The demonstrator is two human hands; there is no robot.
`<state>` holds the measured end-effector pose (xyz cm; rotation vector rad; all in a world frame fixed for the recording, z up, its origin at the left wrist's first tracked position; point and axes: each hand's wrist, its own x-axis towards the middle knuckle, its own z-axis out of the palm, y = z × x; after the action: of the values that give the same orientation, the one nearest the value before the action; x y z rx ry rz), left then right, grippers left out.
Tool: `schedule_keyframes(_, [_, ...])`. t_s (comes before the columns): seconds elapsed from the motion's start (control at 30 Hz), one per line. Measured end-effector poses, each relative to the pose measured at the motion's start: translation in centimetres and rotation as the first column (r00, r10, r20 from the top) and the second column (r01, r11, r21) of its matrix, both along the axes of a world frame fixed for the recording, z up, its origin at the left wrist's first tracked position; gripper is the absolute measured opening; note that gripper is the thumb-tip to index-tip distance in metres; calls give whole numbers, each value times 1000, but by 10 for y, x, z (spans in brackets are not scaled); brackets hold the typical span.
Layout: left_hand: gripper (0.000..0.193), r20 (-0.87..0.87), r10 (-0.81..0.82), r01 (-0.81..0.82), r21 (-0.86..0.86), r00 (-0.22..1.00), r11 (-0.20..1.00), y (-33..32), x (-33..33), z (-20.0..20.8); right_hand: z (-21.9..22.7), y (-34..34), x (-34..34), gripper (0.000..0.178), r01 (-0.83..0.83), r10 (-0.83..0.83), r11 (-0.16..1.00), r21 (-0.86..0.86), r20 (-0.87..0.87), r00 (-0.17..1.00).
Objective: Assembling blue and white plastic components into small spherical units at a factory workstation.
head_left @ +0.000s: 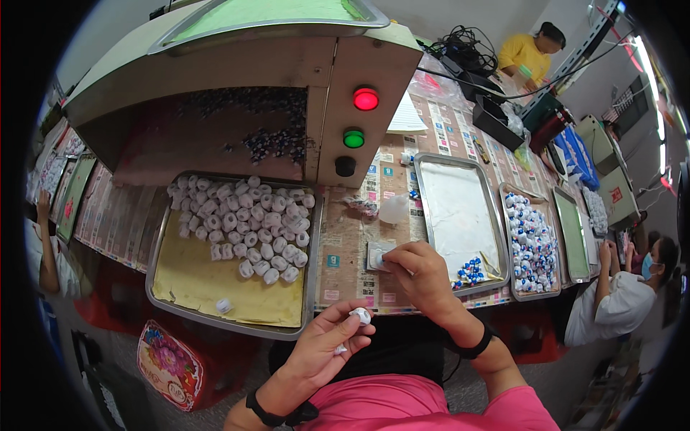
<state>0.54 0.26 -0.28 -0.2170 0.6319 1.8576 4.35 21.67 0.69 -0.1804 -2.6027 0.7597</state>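
Observation:
My left hand (pixel 323 341) is closed, pinching a small rounded white plastic piece (pixel 361 314) with dark marks between thumb and fingertips. A second small white piece (pixel 340 350) shows lower in the same palm. Over the table's front edge, my right hand (pixel 420 280) has thumb and forefinger pressed together at a small grey-white pad (pixel 374 256). Whatever those fingertips hold is too small to make out. To the left, a metal tray (pixel 169 294) lined with yellow carries many similar white pieces (pixel 251 223).
Behind that tray stands a metal machine (pixel 327 151) with a red and a green light. At right lie a white-lined tray (pixel 460 208) with several blue-and-white pieces (pixel 471 273) and a fuller tray (pixel 532 244). A whitish translucent container (pixel 393 209) stands beyond the pad. Co-workers sit nearby.

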Motion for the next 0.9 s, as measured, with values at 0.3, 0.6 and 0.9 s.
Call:
schedule_keyframes(0.3, [27, 3, 12, -12, 0, 1000, 1000, 4, 1, -1, 10, 0, 7, 11, 7, -10, 992, -126, -21, 1000])
schedule_keyframes(0.6, [30, -53, 16, -15, 23, 998, 1000, 14, 3, -6, 41, -23, 44, 14, -63, 106, 853, -519, 53, 993])
schedule_keyframes(0.9, [31, -88, -2, 4, 27, 996, 1000, 19, 10, -10, 32, -27, 55, 14, -43, 106, 782, -622, 64, 992])
